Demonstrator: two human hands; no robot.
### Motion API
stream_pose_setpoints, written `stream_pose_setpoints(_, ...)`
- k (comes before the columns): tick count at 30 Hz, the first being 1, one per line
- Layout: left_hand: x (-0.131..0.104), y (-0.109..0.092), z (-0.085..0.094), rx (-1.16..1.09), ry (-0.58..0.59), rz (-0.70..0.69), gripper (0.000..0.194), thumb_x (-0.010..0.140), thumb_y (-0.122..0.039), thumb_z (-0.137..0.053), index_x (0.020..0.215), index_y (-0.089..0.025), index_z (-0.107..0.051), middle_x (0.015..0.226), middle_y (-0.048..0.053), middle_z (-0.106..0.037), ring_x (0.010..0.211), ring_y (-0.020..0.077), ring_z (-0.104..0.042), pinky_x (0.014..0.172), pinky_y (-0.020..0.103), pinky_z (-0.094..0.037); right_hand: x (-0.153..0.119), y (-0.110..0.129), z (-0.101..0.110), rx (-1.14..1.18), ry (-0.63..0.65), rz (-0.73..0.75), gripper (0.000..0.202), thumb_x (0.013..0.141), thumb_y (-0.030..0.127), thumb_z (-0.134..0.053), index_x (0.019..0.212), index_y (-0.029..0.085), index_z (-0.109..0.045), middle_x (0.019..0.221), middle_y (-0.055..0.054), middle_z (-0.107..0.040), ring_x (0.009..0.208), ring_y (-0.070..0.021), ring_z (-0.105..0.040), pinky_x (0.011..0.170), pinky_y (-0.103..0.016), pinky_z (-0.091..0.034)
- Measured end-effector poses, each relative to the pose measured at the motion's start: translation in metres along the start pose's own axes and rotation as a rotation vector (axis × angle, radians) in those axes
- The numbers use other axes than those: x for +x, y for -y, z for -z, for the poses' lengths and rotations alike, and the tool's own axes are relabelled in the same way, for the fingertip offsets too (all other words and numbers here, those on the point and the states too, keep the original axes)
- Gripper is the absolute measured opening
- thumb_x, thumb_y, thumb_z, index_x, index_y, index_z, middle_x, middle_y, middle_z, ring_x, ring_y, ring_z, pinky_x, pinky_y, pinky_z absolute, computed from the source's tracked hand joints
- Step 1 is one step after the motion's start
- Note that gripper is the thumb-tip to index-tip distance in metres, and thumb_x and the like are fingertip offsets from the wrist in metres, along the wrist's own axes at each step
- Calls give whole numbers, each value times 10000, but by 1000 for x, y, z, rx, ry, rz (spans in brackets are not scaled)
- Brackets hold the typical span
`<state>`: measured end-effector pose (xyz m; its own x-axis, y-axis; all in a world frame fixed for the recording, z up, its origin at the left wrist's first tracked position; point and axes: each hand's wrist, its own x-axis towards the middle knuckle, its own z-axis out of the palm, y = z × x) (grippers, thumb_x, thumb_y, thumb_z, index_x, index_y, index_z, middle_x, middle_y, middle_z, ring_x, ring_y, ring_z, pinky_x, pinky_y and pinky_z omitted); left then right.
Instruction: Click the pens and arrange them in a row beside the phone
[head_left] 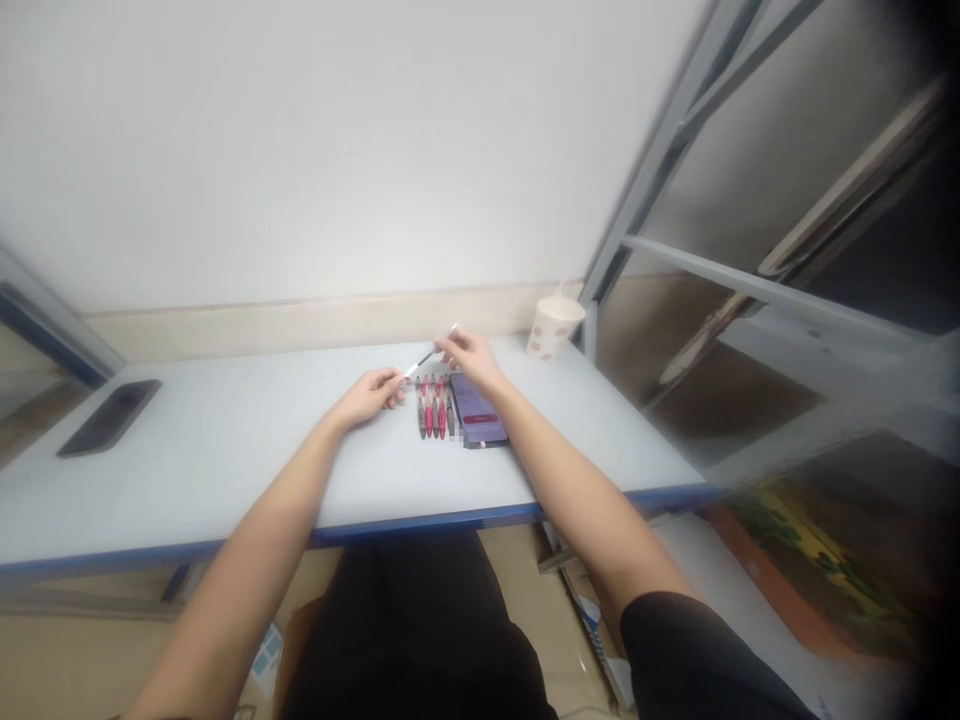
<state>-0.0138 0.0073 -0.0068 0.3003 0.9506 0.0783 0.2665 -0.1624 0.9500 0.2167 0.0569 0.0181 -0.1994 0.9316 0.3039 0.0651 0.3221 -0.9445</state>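
My left hand (373,393) is closed, its thumb and fingers pinching the lower end of a slim white-and-dark pen (421,364). My right hand (471,358) is closed around the upper part of the same pen, and a pale tip pokes out above its fingers. The pen slants up to the right between both hands, over the table. Just below it, several red and dark grey pens (431,412) lie side by side in a row. A phone (476,405) with a lit purple screen lies right of that row, partly under my right wrist.
On the pale table (225,440) with a blue front edge, a dark phone (110,417) lies at the far left. A spotted paper cup (555,327) with a straw stands at the back right. A wall runs behind; grey metal frame posts (645,180) rise on the right.
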Motion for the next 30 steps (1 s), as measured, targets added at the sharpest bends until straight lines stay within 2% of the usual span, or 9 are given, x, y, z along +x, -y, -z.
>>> stream_pose_setpoints(4,-1,-2,-1,20,-6,-44,480,864,-652,-672,890,-173,-667,712,22,-654,573,126,-509,605,277,-418,-4,1,-3,27,149,-50,364,764,516,-798,849,170,-723,861,-58,-726,699,-145,-608,591,-266,-498)
stream_pose_setpoints(9,-2,-4,-2,13,-74,-129,532,891,-700,-615,875,-174,-692,592,-51,-434,505,106,-326,505,261,-242,-5,1,2,147,300,-80,377,738,465,-856,966,173,-784,845,-25,-728,675,-125,-604,653,-273,-522)
stream_pose_setpoints(13,-1,-3,-2,-73,-59,-82,519,846,-691,-695,788,-178,-643,586,-53,-413,495,91,-316,503,262,-214,-5,3,9,118,351,-49,337,733,433,-873,945,180,-803,799,-21,-731,677,-131,-608,690,-287,-529)
stream_pose_setpoints(16,-1,-3,-3,-201,-66,-44,545,782,-699,-760,881,-169,-681,561,-76,-385,474,86,-306,498,258,-218,-5,4,11,90,362,-35,324,744,424,-874,951,184,-807,776,-22,-732,671,-137,-616,684,-290,-523)
stream_pose_setpoints(19,1,-4,-3,-238,-137,-62,585,740,-684,-811,978,-159,-708,549,-76,-433,475,88,-349,498,250,-257,-4,4,13,44,388,-24,333,754,443,-872,949,181,-808,770,-26,-737,666,-143,-628,675,-292,-521)
stream_pose_setpoints(24,0,-8,-3,-199,-279,-117,580,725,-611,-864,1052,-158,-708,620,-9,-658,546,118,-525,595,262,-421,-5,7,15,11,414,-14,430,749,533,-876,972,175,-787,722,-19,-727,662,-156,-649,662,-288,-525)
stream_pose_setpoints(26,-1,-11,-3,-214,-312,-121,581,703,-582,-885,1051,-155,-700,665,18,-714,564,126,-562,633,276,-461,-6,8,12,-36,395,-4,481,792,647,-810,847,172,-761,631,-11,-687,601,-150,-624,633,-284,-510)
stream_pose_setpoints(28,-2,-13,-3,-222,-367,-138,544,681,-553,-900,988,-153,-696,689,35,-734,580,129,-586,657,283,-483,-7,7,7,-107,378,-36,627,860,776,-663,674,177,-689,516,-14,-620,521,-144,-582,601,-289,-491)
stream_pose_setpoints(30,-2,-15,-2,-218,-422,-155,499,672,-535,-900,916,-152,-693,689,42,-734,594,136,-609,671,288,-498,-9,6,2,-163,414,-92,712,893,831,-561,618,180,-652,468,-26,-590,477,-140,-552,563,-289,-461)
